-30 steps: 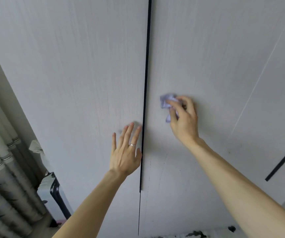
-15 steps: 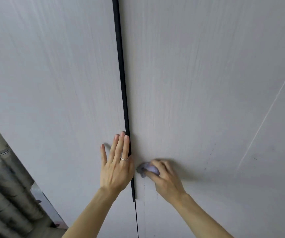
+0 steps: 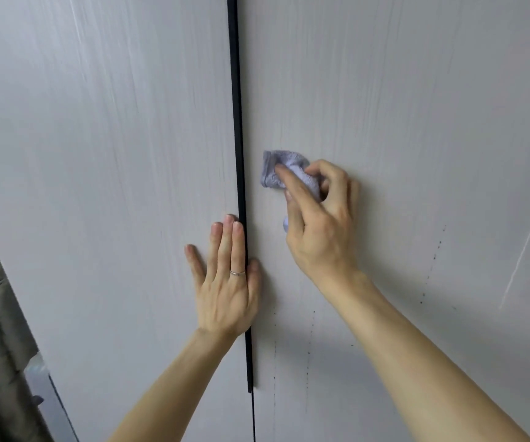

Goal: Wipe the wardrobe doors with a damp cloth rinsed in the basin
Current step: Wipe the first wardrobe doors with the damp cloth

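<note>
Your small, bunched pale-lilac terry cloth (image 3: 276,169) sits at the front of your right hand (image 3: 321,231) — thumb laid over it, fingers curled round its far side. The grip is closed on the cloth and presses it against the right-hand pale grey wood-grain wardrobe door (image 3: 416,122), just right of the black vertical strip (image 3: 238,122) between the doors. A corner of cloth pokes out under the palm. The right forearm rises from the lower right.

Your left hand (image 3: 225,282) lies flat with straight fingers on the left-hand door (image 3: 97,154) and grips nothing. Its thumb shows on the strip's far side, and a thin silver ring (image 3: 237,272) is on one finger.

Half a second ago the cloth was low, beside the left thumb — now it is above the left fingertips. The left hand has stayed put.
</note>
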A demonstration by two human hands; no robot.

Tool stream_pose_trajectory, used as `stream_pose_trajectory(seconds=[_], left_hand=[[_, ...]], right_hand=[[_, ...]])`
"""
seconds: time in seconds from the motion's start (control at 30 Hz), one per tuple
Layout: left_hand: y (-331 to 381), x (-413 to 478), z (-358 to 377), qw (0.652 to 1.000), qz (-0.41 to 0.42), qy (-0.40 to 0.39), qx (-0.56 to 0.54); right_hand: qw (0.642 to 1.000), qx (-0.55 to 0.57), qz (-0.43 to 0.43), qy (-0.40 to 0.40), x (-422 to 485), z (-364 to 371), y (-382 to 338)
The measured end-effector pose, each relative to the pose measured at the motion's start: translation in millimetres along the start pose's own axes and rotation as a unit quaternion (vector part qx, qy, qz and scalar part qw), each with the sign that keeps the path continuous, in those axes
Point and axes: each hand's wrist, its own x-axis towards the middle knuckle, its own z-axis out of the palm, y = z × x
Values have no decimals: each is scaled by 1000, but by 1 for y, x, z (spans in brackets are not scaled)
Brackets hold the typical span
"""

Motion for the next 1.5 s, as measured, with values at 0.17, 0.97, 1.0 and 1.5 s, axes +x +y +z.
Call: stream_pose_trajectory(seconds=[0.17,0.97,1.0,1.5], left_hand=[[-7,-6,16,999,7,49,10],[21,-20,31,991,-82,85,-59],[21,-19,29,992,-79,79,-63],[24,-24,33,995,-59,67,-44]], right_hand=[[995,-38,-89,-37,-106,-1,14],[989,-126,-79,21,-130,-17,43],[985,-117,-123,-22,-132,-21,44],[976,-97,133,141,-173,-54,102]])
